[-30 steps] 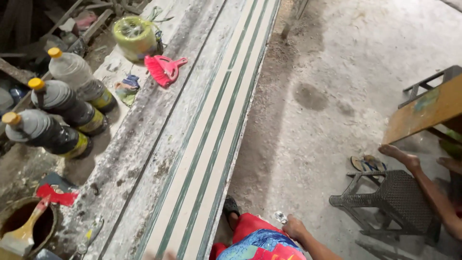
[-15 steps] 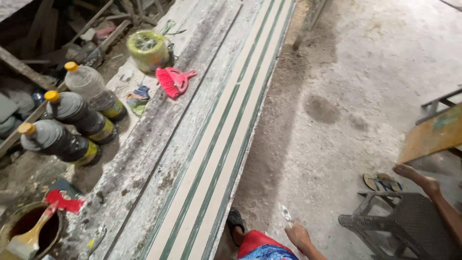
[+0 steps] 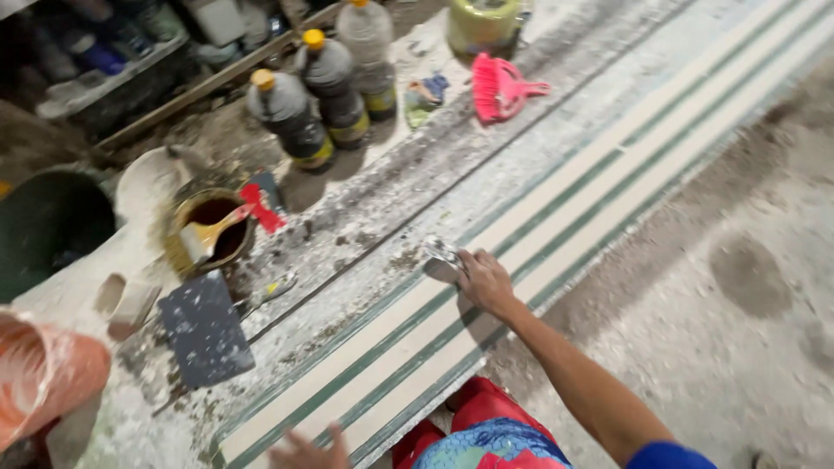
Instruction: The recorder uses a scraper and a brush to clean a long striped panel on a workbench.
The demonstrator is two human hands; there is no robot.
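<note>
Near the middle of the long, paint-spattered counter (image 3: pixel 365 217), the right hand (image 3: pixel 485 280) presses a small crumpled pad (image 3: pixel 441 254) (it looks like worn sandpaper or a rag, too smudged to tell which) onto the striped moulding (image 3: pixel 608 165), a cream strip with green lines that runs from about 7 o'clock to 1 o'clock across the view. Its grip is closed over the pad, fingers curled on top of it, right at the moulding's upper edge. The left hand (image 3: pixel 306 452) shows only as fingertips at 6 o'clock, spread flat and holding nothing, close to the moulding's near end. At 10 o'clock of the right hand stands a tin of brown liquid (image 3: pixel 208 230) with a brush (image 3: pixel 208 236) resting in it, and a dark flat trowel (image 3: pixel 204 328) lies at 9 o'clock. Three dark plastic bottles (image 3: pixel 321 87) with yellow caps stand at 11 o'clock, and a red hand brush (image 3: pixel 502 87) lies at 12 o'clock. Judging by the surface, the work seems partway along: the cream and green look even along the strip, while grit and specks lie beside the pad, so rubbing along the remaining length appears left to do.
</note>
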